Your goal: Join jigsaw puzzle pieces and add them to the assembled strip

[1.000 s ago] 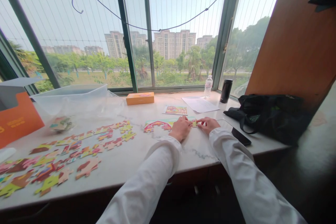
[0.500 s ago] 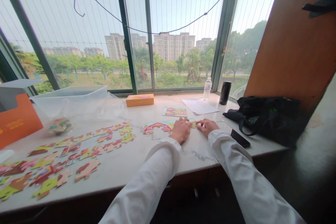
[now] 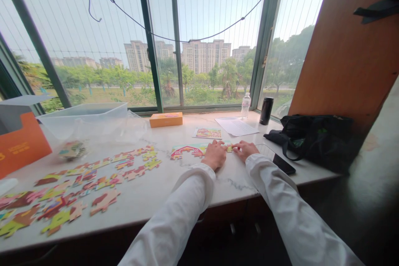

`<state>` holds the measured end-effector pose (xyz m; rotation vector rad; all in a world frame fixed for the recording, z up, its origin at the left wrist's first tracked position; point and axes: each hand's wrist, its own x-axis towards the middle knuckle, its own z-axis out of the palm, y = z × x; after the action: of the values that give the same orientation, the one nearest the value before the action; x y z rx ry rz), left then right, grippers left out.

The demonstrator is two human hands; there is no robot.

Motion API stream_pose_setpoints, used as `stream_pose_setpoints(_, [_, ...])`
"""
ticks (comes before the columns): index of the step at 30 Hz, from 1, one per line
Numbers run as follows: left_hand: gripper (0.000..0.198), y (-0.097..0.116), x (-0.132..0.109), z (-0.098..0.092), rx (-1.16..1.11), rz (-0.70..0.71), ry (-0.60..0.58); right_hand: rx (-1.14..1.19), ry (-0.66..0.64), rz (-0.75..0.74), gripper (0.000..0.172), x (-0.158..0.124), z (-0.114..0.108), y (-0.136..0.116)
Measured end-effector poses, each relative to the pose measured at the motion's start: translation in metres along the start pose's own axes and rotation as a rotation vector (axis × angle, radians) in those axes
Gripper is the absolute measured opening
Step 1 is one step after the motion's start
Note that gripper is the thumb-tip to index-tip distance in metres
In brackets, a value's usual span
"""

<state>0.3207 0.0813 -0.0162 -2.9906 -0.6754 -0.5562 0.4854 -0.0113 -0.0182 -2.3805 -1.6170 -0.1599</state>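
A strip of joined jigsaw pieces with a red barn (image 3: 186,151) lies flat on the tabletop in front of me. My left hand (image 3: 215,153) rests over the strip's right part, its curled fingers holding it down and hiding some of it. At the strip's right end, a small green and yellow puzzle piece (image 3: 230,148) sits under the fingertips of my right hand (image 3: 245,150). That hand's forefinger reaches left, close to the left fingers. Behind the strip lies a picture card (image 3: 208,133) showing a colourful farm scene. Many loose puzzle pieces (image 3: 104,202) spread over the left side.
An orange box (image 3: 166,119), a clear plastic bin (image 3: 84,120) and a bag of pieces (image 3: 72,149) stand behind and left. To the right are papers (image 3: 237,126), a water bottle (image 3: 245,106), a black tumbler (image 3: 266,111), a phone (image 3: 283,164) and a black bag (image 3: 314,137).
My right hand has shifted very slightly left at the strip's end. The left hand and the puzzle strip stay in place.
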Motion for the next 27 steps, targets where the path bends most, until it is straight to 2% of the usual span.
stream_pose_setpoints(6, [0.041, 0.000, -0.004, -0.006, -0.002, -0.040, 0.014, 0.041, 0.098, -0.010, 0.040, 0.000, 0.001, 0.003])
stream_pose_setpoints(10, [0.040, -0.001, -0.005, -0.010, -0.036, -0.092, 0.035, 0.034, 0.062, -0.028, 0.036, 0.000, 0.001, 0.004])
stream_pose_setpoints(19, [0.044, 0.004, -0.008, -0.017, -0.030, -0.128, 0.049, 0.074, 0.137, -0.011, 0.036, -0.001, 0.006, 0.004])
stream_pose_setpoints(24, [0.044, 0.004, -0.017, -0.040, 0.010, -0.209, 0.071, 0.146, 0.245, 0.006, 0.027, -0.001, 0.010, 0.005])
stream_pose_setpoints(27, [0.040, 0.004, -0.040, -0.060, 0.035, -0.241, 0.048, 0.152, 0.260, -0.018, 0.023, -0.001, 0.013, 0.006])
